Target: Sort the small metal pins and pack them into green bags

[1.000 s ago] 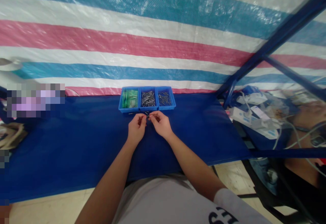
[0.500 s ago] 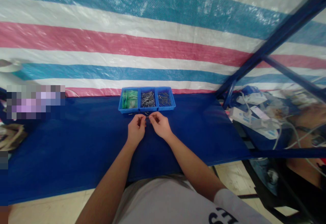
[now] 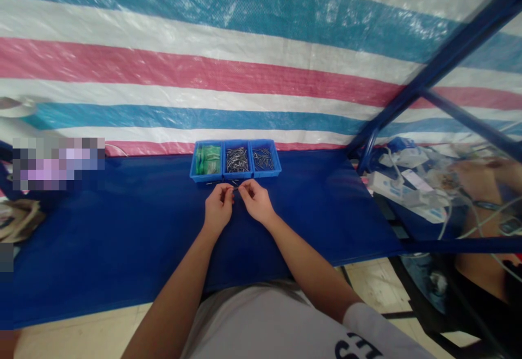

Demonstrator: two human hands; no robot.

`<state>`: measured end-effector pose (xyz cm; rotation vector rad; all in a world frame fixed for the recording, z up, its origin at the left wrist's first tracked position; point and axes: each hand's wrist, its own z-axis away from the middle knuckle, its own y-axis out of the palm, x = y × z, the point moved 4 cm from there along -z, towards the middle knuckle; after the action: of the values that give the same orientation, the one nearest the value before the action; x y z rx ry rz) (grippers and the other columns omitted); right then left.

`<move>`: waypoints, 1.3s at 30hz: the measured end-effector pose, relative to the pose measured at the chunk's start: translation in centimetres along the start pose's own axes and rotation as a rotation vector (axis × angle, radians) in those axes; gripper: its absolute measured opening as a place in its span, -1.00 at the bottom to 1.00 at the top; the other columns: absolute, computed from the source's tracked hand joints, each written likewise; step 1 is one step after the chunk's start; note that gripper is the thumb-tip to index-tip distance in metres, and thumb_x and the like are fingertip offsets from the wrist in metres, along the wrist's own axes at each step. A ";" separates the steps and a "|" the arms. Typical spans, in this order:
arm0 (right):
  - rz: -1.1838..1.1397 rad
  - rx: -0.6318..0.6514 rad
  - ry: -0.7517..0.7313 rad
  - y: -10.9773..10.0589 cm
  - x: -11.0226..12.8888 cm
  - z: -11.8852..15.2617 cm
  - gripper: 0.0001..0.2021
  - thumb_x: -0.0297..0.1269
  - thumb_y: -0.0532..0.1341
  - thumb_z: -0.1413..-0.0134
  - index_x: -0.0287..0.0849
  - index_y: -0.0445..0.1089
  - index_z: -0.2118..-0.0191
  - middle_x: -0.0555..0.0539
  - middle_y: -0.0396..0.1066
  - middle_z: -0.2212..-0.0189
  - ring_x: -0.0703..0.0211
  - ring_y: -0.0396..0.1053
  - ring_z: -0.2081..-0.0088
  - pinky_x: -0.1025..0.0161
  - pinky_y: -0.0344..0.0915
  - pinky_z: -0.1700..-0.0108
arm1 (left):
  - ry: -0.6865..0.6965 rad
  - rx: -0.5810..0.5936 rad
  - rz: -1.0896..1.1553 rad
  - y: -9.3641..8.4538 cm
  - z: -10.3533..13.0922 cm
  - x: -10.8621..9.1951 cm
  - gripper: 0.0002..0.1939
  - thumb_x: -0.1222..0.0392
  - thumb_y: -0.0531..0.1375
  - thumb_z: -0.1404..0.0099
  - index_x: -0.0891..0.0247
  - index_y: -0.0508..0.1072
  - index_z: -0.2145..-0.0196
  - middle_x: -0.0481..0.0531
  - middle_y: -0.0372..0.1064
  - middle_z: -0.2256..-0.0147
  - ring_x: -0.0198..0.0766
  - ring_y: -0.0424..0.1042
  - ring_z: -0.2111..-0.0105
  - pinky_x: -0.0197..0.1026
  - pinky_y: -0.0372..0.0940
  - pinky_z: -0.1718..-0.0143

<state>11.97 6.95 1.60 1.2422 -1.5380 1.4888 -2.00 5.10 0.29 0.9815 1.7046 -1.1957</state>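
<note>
My left hand (image 3: 218, 206) and my right hand (image 3: 258, 202) meet just in front of three joined blue bins (image 3: 236, 175), fingertips pinched close together. Between them is a small thin metal piece (image 3: 236, 188), held at both ends; its exact kind is too small to tell. In the left bin lie green plastic packets (image 3: 209, 159). Many small slim metal pieces (image 3: 236, 159) fill the middle bin, and longer-looking thin metal pieces (image 3: 263, 159) are in the right one. A loose dark thin piece (image 3: 209, 183) lies on the blue table near my left fingers.
The blue tabletop (image 3: 134, 228) runs up to a striped plastic sheet (image 3: 228, 70). Right, beyond a blue metal frame (image 3: 391, 109), are a white power strip (image 3: 402, 196), cables and a co-worker's arm (image 3: 481, 228). A brown bag-like item (image 3: 20, 220) is at the left edge.
My hands stay almost in place, still pinching the small piece, which now shows a little lighter between the fingertips. At the right, the co-worker's arm has shifted slightly.
</note>
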 end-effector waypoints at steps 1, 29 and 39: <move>-0.002 -0.001 0.001 0.0 0.0 0.0 -0.77 -0.10 0.09 -0.19 -0.13 0.35 0.31 0.09 0.28 0.58 0.26 0.25 0.54 0.32 0.18 0.45 | 0.002 0.003 -0.004 0.0 0.0 0.0 -0.83 0.09 0.09 -0.29 0.22 0.38 0.27 -0.07 0.37 0.49 -0.34 0.38 0.55 -0.29 0.29 0.46; -0.067 0.070 -0.037 0.4 -0.1 -0.1 -0.78 -0.12 0.11 -0.20 -0.15 0.37 0.30 0.04 0.37 0.53 0.25 0.33 0.48 0.31 0.24 0.38 | -0.012 0.029 -0.136 -0.5 0.0 -0.4 -0.66 -0.01 -0.03 -0.36 0.23 0.35 0.44 -0.10 0.31 0.59 -0.34 0.31 0.56 -0.30 0.19 0.44; -0.074 0.073 -0.035 0.3 -0.1 -0.1 -0.82 -0.15 0.10 -0.19 -0.13 0.33 0.29 0.05 0.35 0.54 0.24 0.31 0.50 0.32 0.21 0.43 | -0.045 0.043 -0.098 -0.4 0.0 -0.3 -0.66 -0.04 0.00 -0.35 0.24 0.41 0.35 -0.09 0.32 0.59 -0.32 0.31 0.56 -0.29 0.20 0.45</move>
<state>11.71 7.07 1.42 1.3593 -1.4553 1.4940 -2.25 4.99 0.66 0.8979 1.7145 -1.3133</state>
